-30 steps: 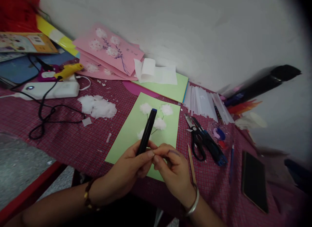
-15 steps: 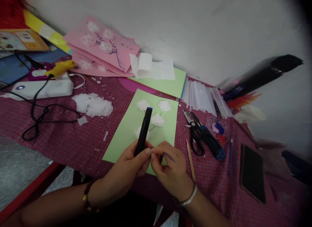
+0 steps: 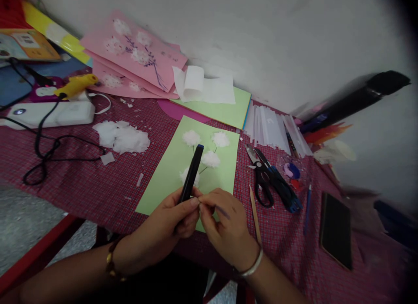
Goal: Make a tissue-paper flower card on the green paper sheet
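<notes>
Black marker (image 3: 192, 173) held tilted in the left hand (image 3: 163, 228), where a slip was judged possible because the same fingers were also used for pinching.
The thumb and fingertips of both hands were closed narrowly together; whether something tiny was pinched between them could not be told. The marker was gripped near its lower end, behind the left thumb, with its blue-tipped end pointed up and away. If that grip were loosened for the pinch, the white tufts (image 3: 211, 159) could be knocked or crushed by the falling marker; any tiny piece could be lost from the right hand (image 3: 228, 225). Beneath and beyond the fingers, the green sheet (image 3: 163, 173) was laid on the checked cloth (image 3: 124, 177). To its right, the pencil (image 3: 254, 212), scissors (image 3: 263, 186) and cutter (image 3: 284, 192) were placed.
</notes>
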Demonstrator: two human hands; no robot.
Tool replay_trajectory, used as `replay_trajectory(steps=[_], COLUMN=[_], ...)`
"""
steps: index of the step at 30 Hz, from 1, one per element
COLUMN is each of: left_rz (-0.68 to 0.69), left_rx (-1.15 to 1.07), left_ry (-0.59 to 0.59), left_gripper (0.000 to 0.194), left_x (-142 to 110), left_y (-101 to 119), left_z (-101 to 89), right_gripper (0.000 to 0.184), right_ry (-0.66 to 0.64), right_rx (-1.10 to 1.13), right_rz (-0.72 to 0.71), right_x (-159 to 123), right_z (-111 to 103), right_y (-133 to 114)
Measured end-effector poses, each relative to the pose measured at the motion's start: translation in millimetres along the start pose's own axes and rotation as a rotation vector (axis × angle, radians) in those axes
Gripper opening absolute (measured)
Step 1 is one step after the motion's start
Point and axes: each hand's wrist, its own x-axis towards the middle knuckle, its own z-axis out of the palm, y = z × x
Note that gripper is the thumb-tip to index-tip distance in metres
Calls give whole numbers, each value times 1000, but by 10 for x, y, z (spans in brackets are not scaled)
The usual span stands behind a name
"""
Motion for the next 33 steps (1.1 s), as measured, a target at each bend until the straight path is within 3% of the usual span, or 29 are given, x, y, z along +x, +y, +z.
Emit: replay_trajectory(steps=[6, 12, 18, 24, 33], left_rz=[48, 118, 62, 4, 14], left_rx=[48, 61, -1, 117, 170], left_ry=[63, 107, 54, 76, 61], left_gripper=[26, 35, 36, 39, 37], left_x=[-79, -110, -81, -47, -71], left_y=[59, -14, -69, -10, 29], left_z=[10, 24, -5, -76, -77], right_gripper=[8, 12, 13, 12, 18], right_ry=[-64, 21, 14, -49, -20], right_rx=[-48, -19, -23, -121, -100], right_rz=[-70, -54, -71, -103, -108], right_x=[-8, -43, -25, 4, -29], right_z=[4, 61, 10, -33, 68], right_y=[-7, -36, -48, -55, -31])
